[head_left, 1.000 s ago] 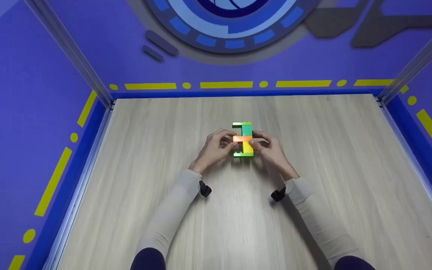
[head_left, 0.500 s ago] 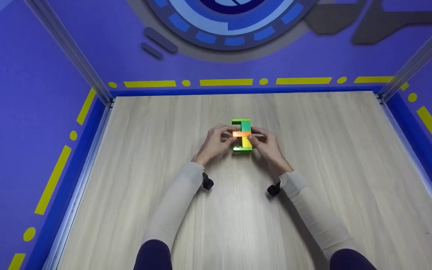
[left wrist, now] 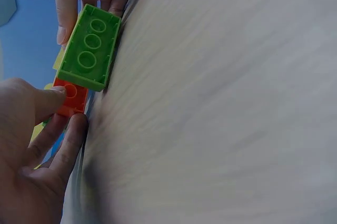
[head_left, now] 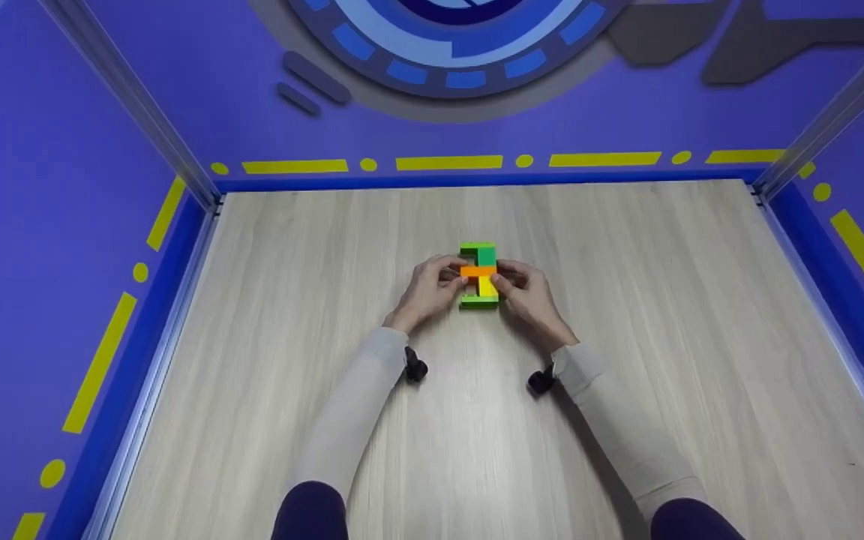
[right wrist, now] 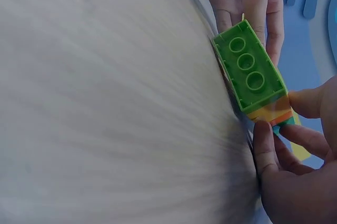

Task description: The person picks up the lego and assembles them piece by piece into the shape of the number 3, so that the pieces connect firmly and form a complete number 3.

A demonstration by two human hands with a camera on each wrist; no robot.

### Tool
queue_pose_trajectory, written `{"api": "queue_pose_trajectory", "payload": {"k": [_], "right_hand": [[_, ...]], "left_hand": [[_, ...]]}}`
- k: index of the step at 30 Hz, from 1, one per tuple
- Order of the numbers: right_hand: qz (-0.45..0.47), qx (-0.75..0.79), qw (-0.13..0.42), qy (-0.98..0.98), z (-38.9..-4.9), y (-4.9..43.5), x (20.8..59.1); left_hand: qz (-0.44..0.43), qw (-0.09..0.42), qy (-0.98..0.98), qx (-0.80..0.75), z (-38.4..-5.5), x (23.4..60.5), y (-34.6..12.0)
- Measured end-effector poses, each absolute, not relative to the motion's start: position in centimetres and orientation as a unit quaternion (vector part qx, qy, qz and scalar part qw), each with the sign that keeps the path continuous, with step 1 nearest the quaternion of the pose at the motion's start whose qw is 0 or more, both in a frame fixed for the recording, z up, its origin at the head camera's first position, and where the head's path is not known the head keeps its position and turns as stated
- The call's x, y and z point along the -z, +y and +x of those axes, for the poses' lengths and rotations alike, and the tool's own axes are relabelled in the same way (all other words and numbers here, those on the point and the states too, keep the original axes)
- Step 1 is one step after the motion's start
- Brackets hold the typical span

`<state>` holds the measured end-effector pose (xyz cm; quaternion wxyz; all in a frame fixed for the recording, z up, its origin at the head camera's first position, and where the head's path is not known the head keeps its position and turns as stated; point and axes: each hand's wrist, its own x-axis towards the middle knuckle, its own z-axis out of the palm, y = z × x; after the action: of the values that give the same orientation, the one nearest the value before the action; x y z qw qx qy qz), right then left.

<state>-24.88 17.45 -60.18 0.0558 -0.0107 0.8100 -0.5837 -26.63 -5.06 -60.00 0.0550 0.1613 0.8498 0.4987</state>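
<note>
A toy brick assembly (head_left: 487, 257) stands between both hands over the middle of the table. Its orange brick (head_left: 471, 271) runs across the centre, with a yellow brick (head_left: 485, 287) in front and a teal-green brick behind. Light green bricks form the two ends; the hollow underside of the near green brick (left wrist: 89, 47) faces the wrist cameras. My left hand (head_left: 428, 291) pinches the free left end of the orange brick between thumb and fingers. From the right side, my right hand (head_left: 531, 295) grips the stack around the yellow and orange bricks, its farther fingers partly hidden.
The wood-grain table (head_left: 312, 247) is bounded by a blue-purple back wall (head_left: 192, 127) and side walls with yellow markings. A metal corner post (head_left: 132, 105) rises at the back left. Small black wrist cameras, one of them a left device (head_left: 415, 367), hang inside the sleeves.
The brick assembly and both hands have come slightly toward the person and a little left. Bright glare on the orange brick has faded. Both hands keep their hold.
</note>
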Motion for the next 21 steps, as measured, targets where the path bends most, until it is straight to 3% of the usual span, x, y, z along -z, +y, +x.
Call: {"api": "queue_pose_trajectory", "payload": {"k": [21], "right_hand": [[-0.001,0.569,0.053,0.82,-25.21,17.5,60.96]], "left_hand": [[0.155,0.058,0.85,-0.5,-26.84,60.35,-5.01]]}}
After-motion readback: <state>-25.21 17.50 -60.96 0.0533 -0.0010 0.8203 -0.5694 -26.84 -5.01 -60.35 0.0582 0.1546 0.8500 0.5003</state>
